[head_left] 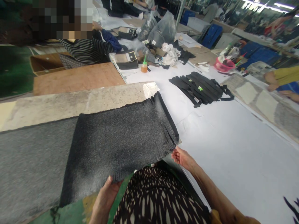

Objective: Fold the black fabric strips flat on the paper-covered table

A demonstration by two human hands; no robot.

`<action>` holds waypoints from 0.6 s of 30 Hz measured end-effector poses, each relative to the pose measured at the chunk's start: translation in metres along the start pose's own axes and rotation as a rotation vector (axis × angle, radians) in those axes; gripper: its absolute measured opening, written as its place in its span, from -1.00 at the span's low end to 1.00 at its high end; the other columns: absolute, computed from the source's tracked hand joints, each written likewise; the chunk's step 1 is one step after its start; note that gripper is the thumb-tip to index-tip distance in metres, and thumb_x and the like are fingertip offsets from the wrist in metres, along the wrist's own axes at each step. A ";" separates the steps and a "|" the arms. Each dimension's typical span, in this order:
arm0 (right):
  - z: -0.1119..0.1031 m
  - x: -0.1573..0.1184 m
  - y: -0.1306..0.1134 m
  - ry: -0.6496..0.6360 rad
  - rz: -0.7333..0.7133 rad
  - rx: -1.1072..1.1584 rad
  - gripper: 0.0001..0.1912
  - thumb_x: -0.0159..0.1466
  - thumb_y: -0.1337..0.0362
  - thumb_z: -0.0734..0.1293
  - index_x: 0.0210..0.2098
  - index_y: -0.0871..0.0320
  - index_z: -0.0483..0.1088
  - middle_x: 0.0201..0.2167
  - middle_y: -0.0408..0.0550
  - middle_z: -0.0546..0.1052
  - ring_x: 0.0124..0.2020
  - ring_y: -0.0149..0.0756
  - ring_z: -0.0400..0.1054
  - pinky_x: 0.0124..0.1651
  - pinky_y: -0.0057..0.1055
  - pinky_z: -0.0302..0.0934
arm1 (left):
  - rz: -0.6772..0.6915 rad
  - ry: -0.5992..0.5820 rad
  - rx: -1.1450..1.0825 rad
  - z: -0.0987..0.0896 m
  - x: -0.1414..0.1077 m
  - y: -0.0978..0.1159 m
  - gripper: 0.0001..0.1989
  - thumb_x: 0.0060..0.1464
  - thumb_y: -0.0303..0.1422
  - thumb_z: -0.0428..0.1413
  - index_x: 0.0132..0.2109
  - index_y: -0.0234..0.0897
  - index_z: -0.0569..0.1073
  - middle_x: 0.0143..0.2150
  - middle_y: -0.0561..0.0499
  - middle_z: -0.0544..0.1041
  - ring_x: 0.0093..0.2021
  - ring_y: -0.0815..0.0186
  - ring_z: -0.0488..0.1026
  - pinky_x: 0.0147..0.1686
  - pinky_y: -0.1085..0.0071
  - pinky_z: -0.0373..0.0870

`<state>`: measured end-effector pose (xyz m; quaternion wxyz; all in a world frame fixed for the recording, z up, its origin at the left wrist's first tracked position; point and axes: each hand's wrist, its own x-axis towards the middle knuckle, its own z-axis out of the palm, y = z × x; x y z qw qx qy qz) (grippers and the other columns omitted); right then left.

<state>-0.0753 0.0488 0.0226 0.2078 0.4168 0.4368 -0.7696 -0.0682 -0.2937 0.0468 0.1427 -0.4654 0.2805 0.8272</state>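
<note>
A dark grey fabric piece [116, 137] lies across the table in front of me, with black trim and puckers along its right end. It overlaps a longer, lighter grey fabric [32, 161] on the left. My left hand [107, 193] grips the near edge of the dark piece, thumb on top and fingers partly hidden beneath. At its near right corner, my right hand [183, 158] has curled fingers closed on the edge. A crumpled white scrap [150, 90] rests by the far right corner.
Black garments with straps [204, 88] lie on the white tabletop [233, 149]. Beyond stand a green-capped bottle [144, 66], an open box [127, 60], plastic bags [163, 29] and a pink basket [224, 64]. A person in a striped top [86, 49] sits across; another person's arms [272, 81] show at right.
</note>
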 end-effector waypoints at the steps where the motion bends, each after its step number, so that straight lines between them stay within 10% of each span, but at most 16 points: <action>1: 0.002 -0.001 -0.002 0.003 0.036 -0.023 -0.65 0.24 0.04 0.32 -0.43 0.23 0.33 -0.43 0.06 0.50 -0.45 -0.34 0.42 -0.45 -0.48 0.28 | -0.030 0.009 -0.026 -0.002 0.000 -0.001 -0.71 -0.02 -0.48 -0.01 -0.17 -0.24 0.53 -0.33 -0.08 0.59 -0.25 0.08 0.54 -0.16 0.15 0.51; 18: 0.021 0.001 -0.029 -0.004 0.087 0.053 -0.78 0.34 0.20 0.21 -0.26 0.22 0.41 -0.32 0.00 0.55 -0.34 -0.33 0.45 -0.29 -0.43 0.34 | -0.001 0.264 -0.312 -0.030 -0.005 0.015 -0.44 0.28 -0.12 -0.21 -0.55 -0.34 0.37 -0.62 0.00 0.38 -0.51 0.32 0.44 -0.36 0.34 0.50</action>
